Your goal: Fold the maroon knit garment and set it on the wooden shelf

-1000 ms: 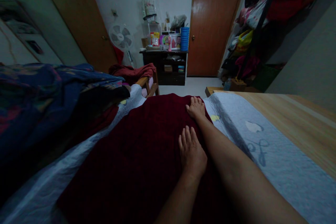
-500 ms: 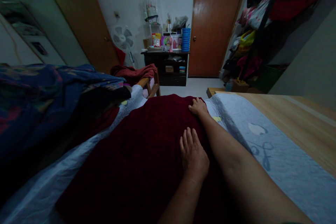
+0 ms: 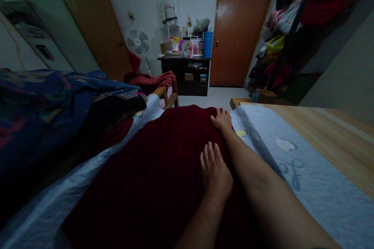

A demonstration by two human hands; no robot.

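A dark red cloth [image 3: 157,163], towel-like in look, lies spread over a bed with a light grey-blue sheet [image 3: 327,171]. My left hand [image 3: 215,173] rests palm down on the cloth, right of its middle, with fingers stretched forward. Farther off, my right hand [image 3: 222,120] lies flat at the cloth's far right corner, its fingers spread near the edge. Neither hand grips anything. The cloth looks mostly smooth, and its near part fades into shadow below my arms.
A heap of blue patterned fabric [image 3: 58,97] covers the left side. Bare wooden boards [image 3: 344,132] run along the right. Beyond the bed stand a white fan [image 3: 138,42], a dark cabinet [image 3: 169,79] and a wooden door [image 3: 230,27]. Hung clothes and bags [image 3: 288,19] fill the far right.
My right hand has shifted very slightly on the cloth's far corner, toward me. My left hand has stayed in the same place, and the cloth looks almost unchanged.
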